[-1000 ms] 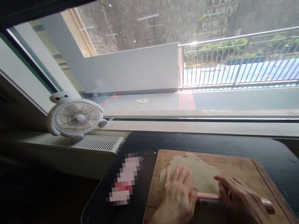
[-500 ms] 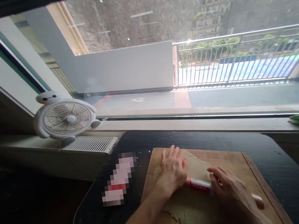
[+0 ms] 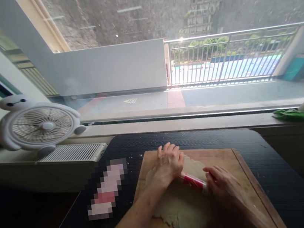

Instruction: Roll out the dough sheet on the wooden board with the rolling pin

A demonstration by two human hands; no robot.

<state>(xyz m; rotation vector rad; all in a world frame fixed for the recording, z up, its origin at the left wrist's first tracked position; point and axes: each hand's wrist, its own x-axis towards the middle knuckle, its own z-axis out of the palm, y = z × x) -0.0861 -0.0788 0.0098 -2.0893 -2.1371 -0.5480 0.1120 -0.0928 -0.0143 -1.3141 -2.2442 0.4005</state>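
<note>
A rolling pin with a red-and-white label (image 3: pixel 193 180) lies slantwise across a flat sheet of pale dough (image 3: pixel 183 209). My left hand (image 3: pixel 170 160) rests over the pin's far left end, its fingers bent over it. Over the nearer right end is my right hand (image 3: pixel 222 181), fingers curled and thumb side toward the label. Both ends of the pin are hidden under my hands. The dough has a ragged near edge and lies on a wooden board (image 3: pixel 230 155).
The board sits on a black table (image 3: pixel 270 162). Left of it lies a blurred-out pink and red item (image 3: pixel 107 191). A white figure-shaped fan (image 3: pixel 45 124) stands on the radiator cover (image 3: pixel 75 153). A green cloth (image 3: pixel 291 114) is on the sill by the window.
My view has turned slightly right, so everything sits further left. The rolling pin has turned, and more of its red label faces up. Both hands stay on it.
</note>
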